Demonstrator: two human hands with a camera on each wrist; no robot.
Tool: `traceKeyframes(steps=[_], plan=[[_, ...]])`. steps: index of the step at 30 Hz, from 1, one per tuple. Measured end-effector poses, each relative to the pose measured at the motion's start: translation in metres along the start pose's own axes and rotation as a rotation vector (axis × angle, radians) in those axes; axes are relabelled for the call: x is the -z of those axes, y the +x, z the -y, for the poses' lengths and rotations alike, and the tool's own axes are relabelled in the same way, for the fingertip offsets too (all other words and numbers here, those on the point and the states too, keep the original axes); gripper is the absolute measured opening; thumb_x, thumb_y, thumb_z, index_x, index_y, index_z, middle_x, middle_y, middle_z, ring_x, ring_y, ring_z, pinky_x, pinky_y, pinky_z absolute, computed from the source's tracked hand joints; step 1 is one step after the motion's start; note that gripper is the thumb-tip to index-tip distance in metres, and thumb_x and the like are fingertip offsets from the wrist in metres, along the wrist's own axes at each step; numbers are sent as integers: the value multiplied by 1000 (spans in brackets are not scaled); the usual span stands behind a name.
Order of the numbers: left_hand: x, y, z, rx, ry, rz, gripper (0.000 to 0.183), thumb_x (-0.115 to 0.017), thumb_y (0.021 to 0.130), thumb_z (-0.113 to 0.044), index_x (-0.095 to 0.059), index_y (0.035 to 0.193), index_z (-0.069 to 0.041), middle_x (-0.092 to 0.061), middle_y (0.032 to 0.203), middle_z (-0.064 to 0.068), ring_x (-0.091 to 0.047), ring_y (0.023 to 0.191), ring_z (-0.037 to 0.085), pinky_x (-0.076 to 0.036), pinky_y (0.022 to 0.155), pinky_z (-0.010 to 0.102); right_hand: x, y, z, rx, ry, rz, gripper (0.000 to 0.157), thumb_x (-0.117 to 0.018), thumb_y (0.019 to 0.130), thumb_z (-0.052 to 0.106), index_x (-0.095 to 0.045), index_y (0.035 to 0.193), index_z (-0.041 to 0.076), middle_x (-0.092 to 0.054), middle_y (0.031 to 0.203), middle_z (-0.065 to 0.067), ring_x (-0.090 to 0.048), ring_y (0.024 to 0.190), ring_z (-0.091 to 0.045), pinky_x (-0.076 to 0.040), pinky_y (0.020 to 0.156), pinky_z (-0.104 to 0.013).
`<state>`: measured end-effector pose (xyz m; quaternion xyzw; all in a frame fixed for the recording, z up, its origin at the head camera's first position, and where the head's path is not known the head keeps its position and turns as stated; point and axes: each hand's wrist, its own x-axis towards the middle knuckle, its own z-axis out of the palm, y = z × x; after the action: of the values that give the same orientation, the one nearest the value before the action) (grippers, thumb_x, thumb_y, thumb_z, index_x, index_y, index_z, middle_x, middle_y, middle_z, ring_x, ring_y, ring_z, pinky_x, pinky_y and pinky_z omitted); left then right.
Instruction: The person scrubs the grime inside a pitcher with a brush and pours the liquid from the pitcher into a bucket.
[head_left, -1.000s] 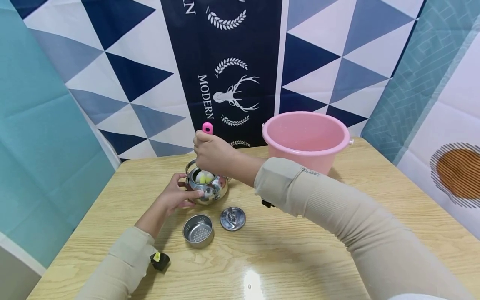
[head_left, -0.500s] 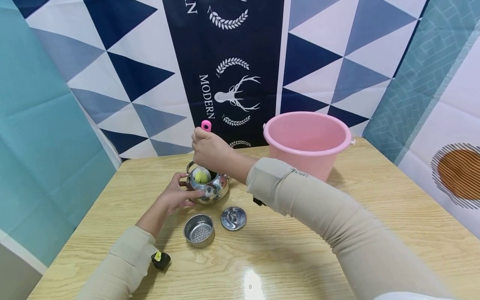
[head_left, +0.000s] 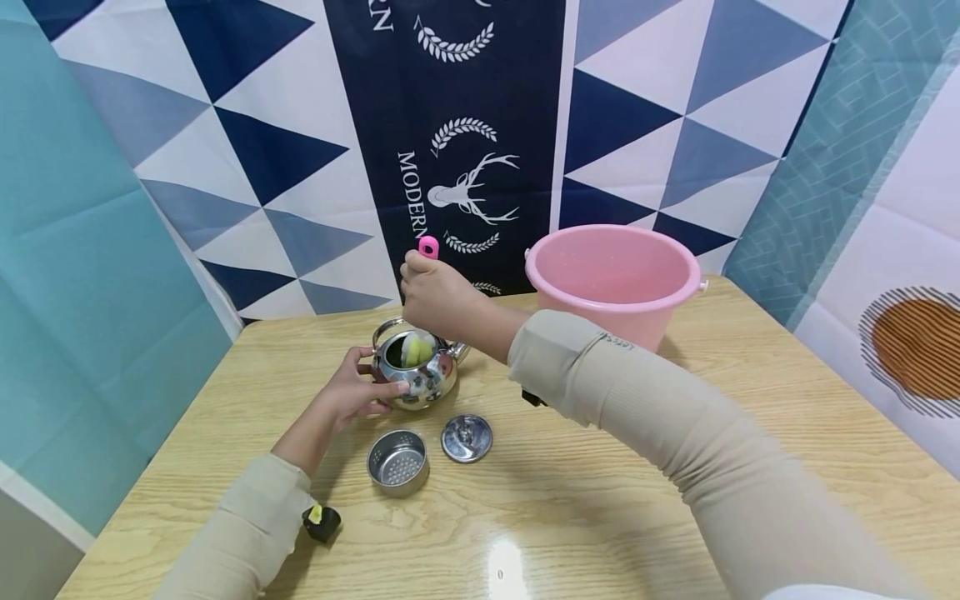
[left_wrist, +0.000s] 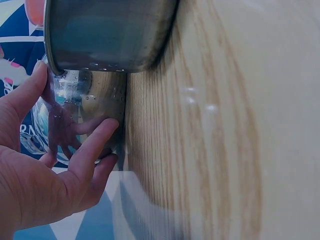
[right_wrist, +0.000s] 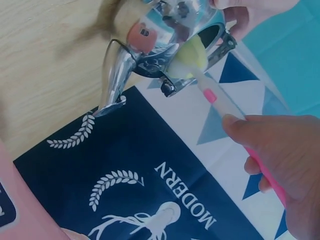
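Observation:
A shiny metal teapot [head_left: 433, 388] with a spout and an upright loop handle stands on the wooden table, its top uncovered. Against its left side, my left hand [head_left: 352, 390] holds it, thumb on the near face and fingers around the side, as the left wrist view also shows. My right hand [head_left: 444, 298] grips the pink-and-white handle of a sponge brush [right_wrist: 226, 104] above the pot. The brush's yellow-and-white sponge head [head_left: 417, 349] sits in the pot's mouth, leaning to the spout side; its lower part is hidden inside.
A perforated metal strainer basket [head_left: 398, 463] stands in front of the teapot, with the round metal lid [head_left: 467, 437] to its right. At the back right is a large pink bucket [head_left: 611, 304]. Patterned cloth hangs behind the table [head_left: 570, 508].
My right hand and the brush shift slightly left, then back right and a bit up, the sponge head moving across the pot's mouth. My left hand and the teapot stay in place.

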<state>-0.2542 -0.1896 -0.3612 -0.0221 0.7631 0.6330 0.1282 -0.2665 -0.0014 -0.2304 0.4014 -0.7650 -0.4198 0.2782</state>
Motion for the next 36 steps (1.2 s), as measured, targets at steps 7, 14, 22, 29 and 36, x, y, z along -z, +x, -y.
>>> traceKeyframes(steps=[7,14,22,29,36], plan=[[1,-1,0,-1,-12,8,87,-76,85,-7,-15,147,-10,-26,137,25,-59,97,30,-60,80,41,5,-4,-1,17,26,-18,29,-50,98,14,-75,89,27,-69,96,6,-48,92,-19,-27,92,-39],[2,-1,-2,-5,-17,16,85,-76,85,-6,-16,145,-11,-29,134,23,-60,89,25,-60,79,39,15,2,6,13,17,-50,30,-49,99,14,-75,91,25,-69,95,5,-49,91,-17,-27,91,-37],[1,-1,-2,-11,-11,28,85,-76,85,-7,-15,145,-9,-27,135,22,-60,89,23,-60,78,39,18,12,15,-7,50,-20,29,-48,99,17,-75,94,27,-68,97,6,-48,93,-16,-26,93,-37],[0,-2,-2,-14,-12,27,84,-76,85,-7,-15,143,-8,-27,134,22,-61,87,23,-60,77,39,12,16,16,-34,38,4,29,-48,100,14,-74,95,27,-68,96,5,-46,91,-16,-26,93,-38],[1,-2,-1,-14,-2,27,86,-76,85,-8,-15,145,-8,-26,137,24,-61,92,27,-60,80,41,2,15,15,-62,11,25,33,-46,100,11,-74,93,28,-67,95,5,-46,89,-17,-26,91,-39]])
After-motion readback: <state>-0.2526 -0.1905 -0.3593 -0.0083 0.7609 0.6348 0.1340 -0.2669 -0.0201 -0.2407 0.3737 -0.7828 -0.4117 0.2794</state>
